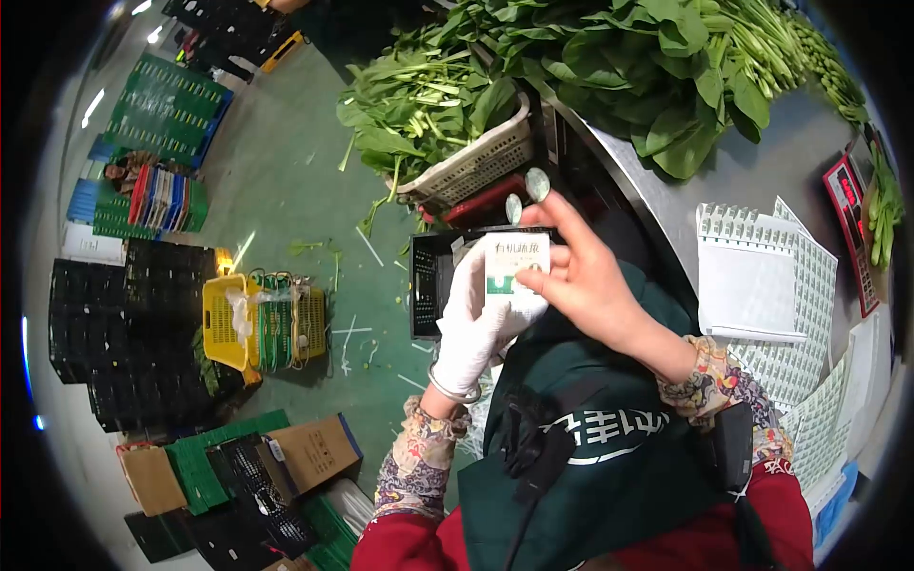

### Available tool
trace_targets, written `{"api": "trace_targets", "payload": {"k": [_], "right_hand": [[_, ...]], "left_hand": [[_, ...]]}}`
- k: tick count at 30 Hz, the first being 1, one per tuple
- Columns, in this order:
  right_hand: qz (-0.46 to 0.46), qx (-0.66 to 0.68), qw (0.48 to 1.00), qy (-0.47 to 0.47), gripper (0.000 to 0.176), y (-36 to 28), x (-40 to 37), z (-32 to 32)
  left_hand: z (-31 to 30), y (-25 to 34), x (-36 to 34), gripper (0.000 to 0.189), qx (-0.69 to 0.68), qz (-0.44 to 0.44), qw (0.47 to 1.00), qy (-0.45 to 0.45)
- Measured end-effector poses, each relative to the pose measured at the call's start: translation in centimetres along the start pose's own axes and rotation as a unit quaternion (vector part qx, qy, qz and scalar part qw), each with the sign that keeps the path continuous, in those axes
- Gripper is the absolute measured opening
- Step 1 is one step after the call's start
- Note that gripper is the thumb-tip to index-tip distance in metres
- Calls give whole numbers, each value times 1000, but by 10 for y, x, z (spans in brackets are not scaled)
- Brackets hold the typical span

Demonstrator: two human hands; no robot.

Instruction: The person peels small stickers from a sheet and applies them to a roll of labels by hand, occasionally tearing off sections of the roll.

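Note:
In front of my apron I hold a small white-and-green printed label card [515, 249] with Chinese characters on it. My left hand [466, 328], in a white glove, is closed around its left side and lower edge. My bare right hand [598, 285] has its thumb on the card's face and its lower fingers curled at the right edge. The index and middle fingers stretch upward. At their tips are two small round pale-green stickers, an upper sticker [538, 185] and a lower sticker [514, 208]. Behind the card is a black crate [422, 285].
Leafy greens [657, 76] lie on the metal table [657, 195], beside a red scale [850, 228]. Sheets of labels [795, 285] and a spiral pad [747, 285] are at right. A beige crate [476, 164] of greens stands ahead. Yellow baskets [226, 324] and stacked crates stand left.

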State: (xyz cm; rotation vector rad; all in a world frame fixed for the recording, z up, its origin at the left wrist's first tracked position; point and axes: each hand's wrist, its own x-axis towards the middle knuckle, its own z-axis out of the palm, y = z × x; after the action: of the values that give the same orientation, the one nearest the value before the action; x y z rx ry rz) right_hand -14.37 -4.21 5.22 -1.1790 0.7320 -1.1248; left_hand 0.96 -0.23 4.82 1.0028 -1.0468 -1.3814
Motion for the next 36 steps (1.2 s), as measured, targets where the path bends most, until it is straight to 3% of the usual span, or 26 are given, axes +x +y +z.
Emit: {"api": "trace_targets", "payload": {"k": [3,4,6,7,10,11,12,14,17,20,22,24,26,28,30,32,34,36], "right_hand": [[-63,67,995,44,73,-13,17,5],[-70,99,991,58,72,-22,21,7],[-112,83,987,84,70,-30,27,6],[-128,83,984,91,68,-34,30,5],[-152,85,977,123,61,-46,34,3],[-164,77,975,130,60,-49,36,1],[-177,69,972,137,58,-52,37,1],[-180,62,969,156,56,-56,37,4],[-182,43,971,150,56,-53,38,6],[-174,24,970,169,53,-55,43,1],[-178,-25,969,167,50,-53,49,-12],[-172,-37,972,159,48,-47,53,-20],[-157,-76,974,145,49,-42,54,-33],[-141,-85,976,141,49,-34,55,-45],[-120,-94,978,141,48,-28,56,-51],[-109,-92,980,136,48,-26,56,-51],[-111,-80,983,124,48,-25,55,-50],[-105,-78,983,127,48,-26,53,-49]], "left_hand": [[-6,-14,-16,91,135,33,985,99],[-25,-36,-24,86,294,69,950,81],[-41,-78,-47,87,412,46,902,123],[-37,-79,-53,80,513,53,844,147],[-74,-135,-78,58,490,-12,850,192],[-75,-133,-80,54,460,-55,854,236],[-82,-135,-80,59,427,-43,867,255],[-80,-123,-78,60,412,-10,880,235],[-59,-92,-95,60,367,-37,908,199],[-74,-102,-163,61,477,-52,863,157],[-101,-116,-231,69,547,-116,821,112],[-97,-95,-303,84,626,-338,699,72],[-89,-69,-360,96,693,-473,542,-42],[-81,-40,-391,102,598,-633,482,-89],[-114,-104,-507,106,225,-634,728,-133],[-84,-65,-489,93,129,-667,722,-131],[-81,-82,-521,64,49,-545,830,-107],[-75,-56,-472,47,75,-658,739,-125]]}}
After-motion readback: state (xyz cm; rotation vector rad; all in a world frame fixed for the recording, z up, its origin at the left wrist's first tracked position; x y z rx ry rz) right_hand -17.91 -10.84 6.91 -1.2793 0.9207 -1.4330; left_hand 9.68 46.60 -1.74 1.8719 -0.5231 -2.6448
